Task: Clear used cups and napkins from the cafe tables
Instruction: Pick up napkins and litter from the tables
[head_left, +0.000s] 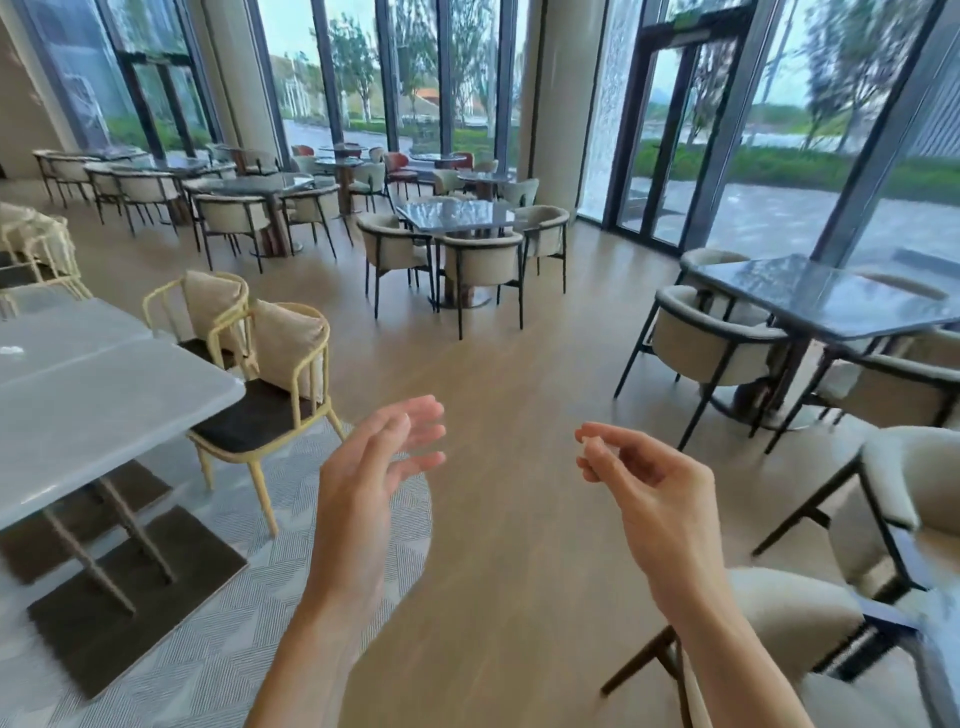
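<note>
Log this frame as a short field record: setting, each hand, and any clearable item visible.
setting: cafe hall, glass walls, dark tables with beige chairs
left hand: raised, fingers straight, holds nothing
right hand: fingertips pinch a small white scrap, too small to identify
white table: left side, bears a small white crumpled item, likely a napkin
cups: none visible

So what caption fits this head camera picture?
Left hand open, right hand pinching a white scrap between cafe tables.

Left hand (382, 457) held out with fingers relaxed, holding nothing; right hand (641, 480) fingers curled, pinching a small white scrap (588, 443) above the wooden floor (498, 374).
</note>
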